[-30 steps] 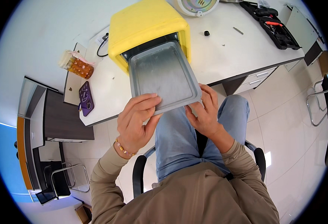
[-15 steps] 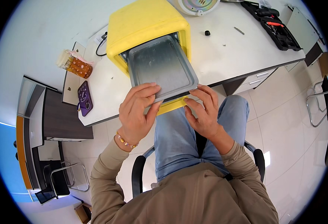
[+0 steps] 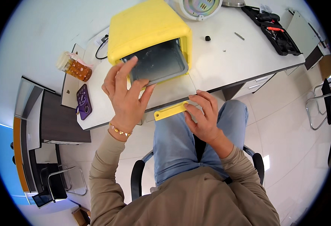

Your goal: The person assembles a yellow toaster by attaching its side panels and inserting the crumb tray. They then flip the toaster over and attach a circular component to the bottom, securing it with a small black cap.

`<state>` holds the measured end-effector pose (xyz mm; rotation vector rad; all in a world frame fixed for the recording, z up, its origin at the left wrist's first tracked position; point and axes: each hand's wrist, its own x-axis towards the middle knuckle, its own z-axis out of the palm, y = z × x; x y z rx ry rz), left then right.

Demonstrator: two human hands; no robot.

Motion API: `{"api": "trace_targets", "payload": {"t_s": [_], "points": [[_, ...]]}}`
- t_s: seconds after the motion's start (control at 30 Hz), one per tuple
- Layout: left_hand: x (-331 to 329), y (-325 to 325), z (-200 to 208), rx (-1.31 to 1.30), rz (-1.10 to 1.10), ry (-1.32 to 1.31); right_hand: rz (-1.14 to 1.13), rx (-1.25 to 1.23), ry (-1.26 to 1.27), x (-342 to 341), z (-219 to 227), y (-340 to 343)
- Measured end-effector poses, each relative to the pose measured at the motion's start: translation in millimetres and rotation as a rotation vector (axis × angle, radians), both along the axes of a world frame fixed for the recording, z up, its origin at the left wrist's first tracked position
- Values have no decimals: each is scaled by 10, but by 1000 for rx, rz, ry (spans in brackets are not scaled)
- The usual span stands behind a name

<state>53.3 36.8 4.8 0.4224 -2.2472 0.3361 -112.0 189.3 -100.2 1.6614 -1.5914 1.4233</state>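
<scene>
A yellow box-shaped casing (image 3: 146, 26), like a small oven, stands on the table with its opening toward me. Inside lies a grey metal tray (image 3: 158, 64), its front rim near the mouth. My left hand (image 3: 126, 84) is at the tray's front left corner, fingers apart, index raised over it; whether the thumb touches the rim I cannot tell. Beyond the table's front edge, above my lap, is a yellow handle (image 3: 169, 112) with a round hole near its left end. My right hand (image 3: 203, 115) pinches the handle's right end. A thin pale edge, perhaps of a clear door, runs toward the casing.
On the white table (image 3: 225, 71) are a purple phone (image 3: 84, 101), a drink bottle (image 3: 75, 67), a black cable (image 3: 102, 47), a small black knob (image 3: 207, 38), a thin metal piece (image 3: 239, 36), a round white appliance part (image 3: 200, 8) and an open tool case (image 3: 280, 39).
The grey tray has slid away from me into the yellow casing. My left hand has followed it and opened its fingers. My right hand stays on the handle.
</scene>
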Motion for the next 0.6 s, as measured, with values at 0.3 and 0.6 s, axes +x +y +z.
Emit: {"api": "trace_targets", "payload": {"t_s": [0.3, 0.6], "points": [[-149, -455, 99, 49, 0, 145, 31, 13, 24, -29, 15, 1], [-197, -600, 114, 131, -61, 248, 68, -26, 13, -75, 107, -74]]}}
